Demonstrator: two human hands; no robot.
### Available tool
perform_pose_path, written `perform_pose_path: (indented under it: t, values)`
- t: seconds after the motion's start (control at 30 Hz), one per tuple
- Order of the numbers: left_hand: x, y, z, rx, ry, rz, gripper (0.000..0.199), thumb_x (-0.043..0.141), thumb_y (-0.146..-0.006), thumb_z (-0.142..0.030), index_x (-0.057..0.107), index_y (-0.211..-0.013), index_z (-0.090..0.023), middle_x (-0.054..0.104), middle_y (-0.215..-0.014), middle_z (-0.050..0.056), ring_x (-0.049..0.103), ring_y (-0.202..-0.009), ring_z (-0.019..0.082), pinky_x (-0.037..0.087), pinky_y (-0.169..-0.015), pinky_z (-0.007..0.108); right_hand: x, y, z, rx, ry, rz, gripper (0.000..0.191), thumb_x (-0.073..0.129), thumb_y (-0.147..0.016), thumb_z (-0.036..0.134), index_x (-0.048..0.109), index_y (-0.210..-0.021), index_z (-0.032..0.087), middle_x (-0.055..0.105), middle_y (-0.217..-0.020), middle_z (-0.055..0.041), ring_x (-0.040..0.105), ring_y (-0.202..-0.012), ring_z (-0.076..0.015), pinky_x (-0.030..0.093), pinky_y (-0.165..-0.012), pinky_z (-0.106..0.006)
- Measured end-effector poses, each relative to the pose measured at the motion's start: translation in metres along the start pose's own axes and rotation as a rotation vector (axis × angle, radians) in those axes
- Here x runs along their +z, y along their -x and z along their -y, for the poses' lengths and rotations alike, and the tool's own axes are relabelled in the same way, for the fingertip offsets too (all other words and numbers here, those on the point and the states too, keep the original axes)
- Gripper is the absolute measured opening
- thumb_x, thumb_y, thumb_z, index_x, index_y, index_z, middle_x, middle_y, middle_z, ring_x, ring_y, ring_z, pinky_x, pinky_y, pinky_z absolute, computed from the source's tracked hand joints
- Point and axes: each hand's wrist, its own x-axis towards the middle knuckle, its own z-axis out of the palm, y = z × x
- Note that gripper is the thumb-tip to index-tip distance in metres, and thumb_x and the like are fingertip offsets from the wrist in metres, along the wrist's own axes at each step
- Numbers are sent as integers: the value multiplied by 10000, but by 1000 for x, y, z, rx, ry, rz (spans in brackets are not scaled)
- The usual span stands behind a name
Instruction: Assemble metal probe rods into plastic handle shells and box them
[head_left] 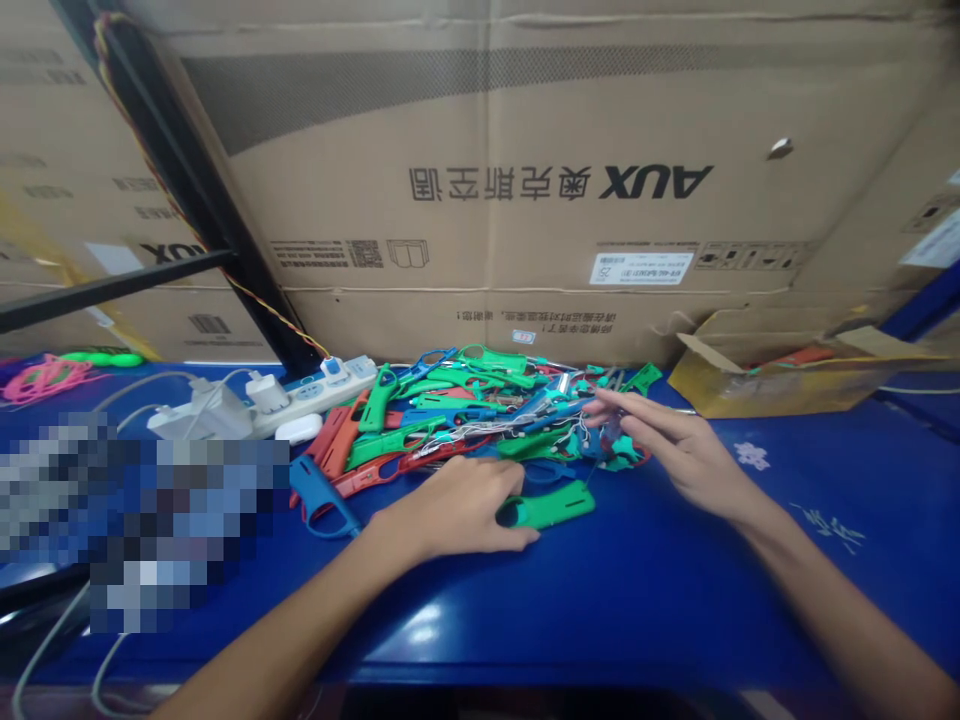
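Observation:
My left hand [469, 505] is closed on the ring end of a green plastic lighter casing [561, 506], low over the blue table, with thumb and fingers at either side of the ring. My right hand [686, 455] is raised at the right edge of the pile, fingers bent together; a small, partly see-through piece [612, 430] shows at the fingertips, too blurred to name. Behind both hands spreads a heap of green, red and blue lighter casings [409, 437], mixed with thin white wires [491, 428] and small teal parts. A blue casing [322, 497] lies left of my left hand.
A white power strip [304, 397] with plugged-in chargers stands left of the pile. An open carton [787, 390] sits at the back right. Large cardboard boxes [487, 220] wall the rear, beside a black metal post [225, 200]. Pink cord [45, 378] lies far left.

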Motion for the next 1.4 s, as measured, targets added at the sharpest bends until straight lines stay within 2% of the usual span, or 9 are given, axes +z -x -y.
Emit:
perform_pose_path:
  t: [0.1, 0.27, 0.47, 0.53, 0.7, 0.9, 1.13, 1.33, 1.4]
  values:
    - [0, 0, 0, 4, 0, -2, 382, 626, -845, -566, 551, -911, -198, 676, -898, 17, 611, -766, 184, 330, -594, 286, 0, 1, -1, 11, -48, -4, 350, 545, -963, 343, 636, -1300, 317, 731, -1045, -34, 685, -884, -185, 558, -772, -336]
    - [1, 0, 0, 0, 2, -6, 376, 629, -842, -558, 546, -902, -197, 674, -893, 16, 609, -755, 180, 322, -586, 285, 2, -1, -7, -98, -43, -76, 120, 688, -870, 322, 755, -954, 267, 681, -795, -15, 643, -740, -171, 532, -715, -326]
    - [0, 0, 1, 6, 8, -8, 380, 620, -844, -567, 548, -904, -199, 675, -890, 18, 608, -754, 179, 329, -590, 296, 8, 0, 2, -47, 28, -38, 398, 498, -982, 326, 570, -1371, 292, 711, -1099, -61, 675, -925, -206, 544, -808, -373]
    - [0, 0, 0, 0, 7, 1, 380, 614, -845, -570, 548, -901, -200, 673, -888, 14, 606, -749, 173, 334, -589, 297, 8, 0, 3, -54, 25, -45, 375, 517, -974, 328, 599, -1338, 291, 717, -1029, -52, 673, -874, -198, 545, -799, -367]
    - [1, 0, 1, -4, -6, 0, 384, 614, -841, -575, 551, -906, -202, 672, -900, 11, 606, -753, 171, 339, -590, 296, 7, -1, -2, -124, 61, -102, 150, 693, -871, 330, 747, -1000, 275, 673, -818, -8, 632, -740, -162, 528, -752, -322]
    - [2, 0, 1, -2, 2, 2, 383, 615, -846, -573, 552, -917, -202, 673, -893, 19, 612, -776, 187, 351, -604, 294, 10, 3, 2, 3, -48, 4, 440, 485, -992, 347, 507, -1428, 294, 698, -1154, -58, 683, -958, -193, 571, -793, -344]
    - [0, 0, 0, -11, 14, 11, 385, 605, -843, -572, 559, -917, -197, 671, -898, 28, 609, -757, 186, 357, -601, 290, 7, 3, 2, -83, -58, -6, 205, 659, -898, 323, 745, -1081, 285, 749, -874, -19, 695, -783, -179, 583, -772, -345]
    - [2, 0, 1, 2, 5, -8, 384, 616, -843, -574, 550, -913, -202, 670, -891, 12, 602, -755, 182, 330, -589, 286, 8, 5, 5, -24, -44, 9, 358, 528, -979, 317, 609, -1327, 318, 725, -1159, -39, 697, -1007, -201, 588, -823, -352]
    - [3, 0, 2, 9, 7, -13, 388, 614, -845, -579, 548, -908, -202, 669, -886, 12, 602, -751, 182, 327, -588, 287, 8, 4, 5, -31, -39, 2, 326, 530, -978, 307, 641, -1284, 314, 739, -1117, -33, 698, -1001, -198, 582, -839, -346]
